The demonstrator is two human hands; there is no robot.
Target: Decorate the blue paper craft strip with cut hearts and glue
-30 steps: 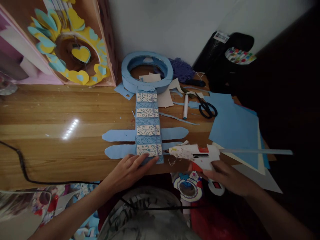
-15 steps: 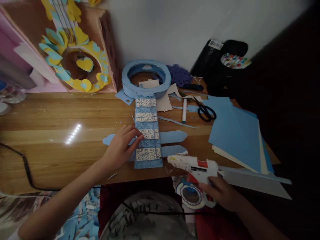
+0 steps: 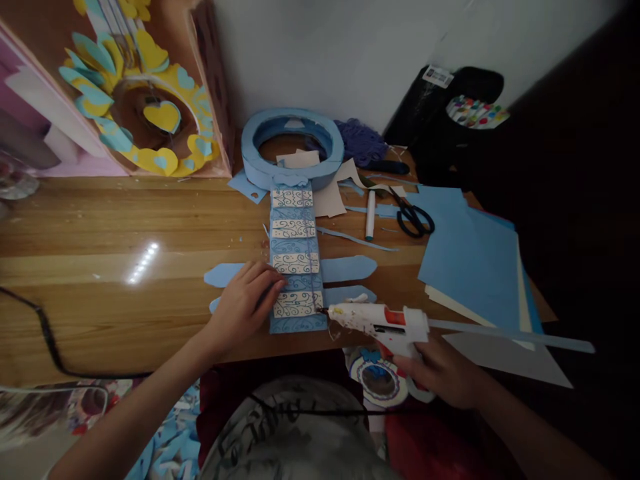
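Observation:
A long blue paper strip [image 3: 295, 257] with white swirl-patterned panels lies on the wooden table [image 3: 125, 247], reaching from a blue ring [image 3: 293, 148] to the front edge. Two blue pointed strips [image 3: 350, 268] cross under it. My left hand [image 3: 245, 303] rests on the strip's left side near its lower end, fingers bent and pressing down. My right hand [image 3: 440, 377] grips a white glue gun [image 3: 383, 323] by its handle. The gun's nozzle touches the strip's right edge by the lowest white panel.
Black scissors [image 3: 413, 217] and a white marker [image 3: 370, 215] lie right of the ring. Blue and cream paper sheets [image 3: 470, 263] are stacked at the right. A cardboard box with yellow and blue hearts [image 3: 145, 100] stands back left. A black cable [image 3: 45, 333] runs along the left.
My left hand slid from the strip's bottom edge up to its left side, then down a little. The glue gun drew back and returned, its nozzle again at the strip's right edge.

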